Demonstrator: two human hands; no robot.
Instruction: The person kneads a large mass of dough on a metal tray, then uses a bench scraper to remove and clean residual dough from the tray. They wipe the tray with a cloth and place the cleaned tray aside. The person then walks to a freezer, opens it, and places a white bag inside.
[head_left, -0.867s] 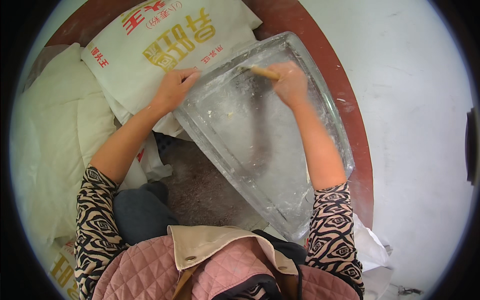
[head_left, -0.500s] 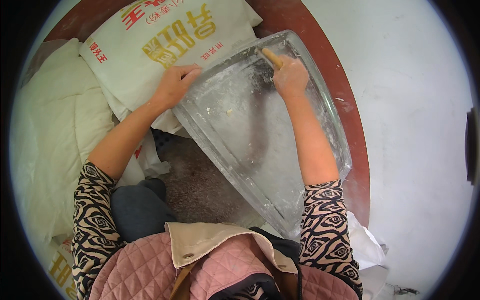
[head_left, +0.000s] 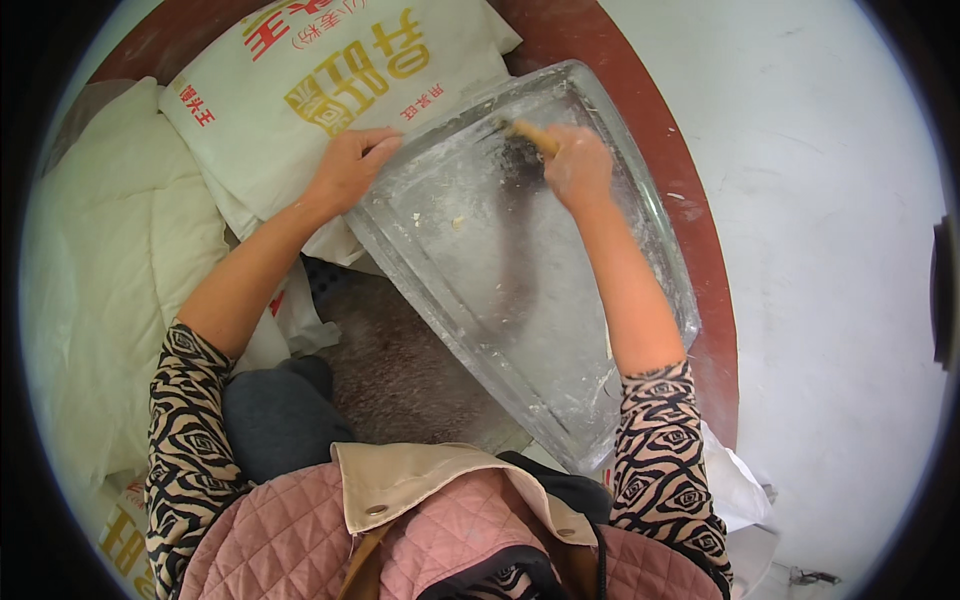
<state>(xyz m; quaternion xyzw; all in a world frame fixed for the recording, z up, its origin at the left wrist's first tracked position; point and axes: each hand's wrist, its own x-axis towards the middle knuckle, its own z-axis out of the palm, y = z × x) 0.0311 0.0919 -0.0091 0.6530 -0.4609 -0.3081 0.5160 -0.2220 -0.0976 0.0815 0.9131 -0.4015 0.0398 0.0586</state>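
Wooden-handled tool [head_left: 535,136] drawn nearer, tip between hands [head_left: 350,168] [head_left: 580,168], inside tray [head_left: 440,312]

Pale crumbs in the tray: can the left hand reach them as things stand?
Probably yes: the left hand is at the tray's rim, and only that stands between it and the pale crumbs.

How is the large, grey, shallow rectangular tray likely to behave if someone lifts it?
The grey rectangular tray would probably be stiff, as a raised rim borders its floor. It may feel slippery, because whitish powder smears its surface. The small pale crumbs inside look loose, so they might slide if it tilts.
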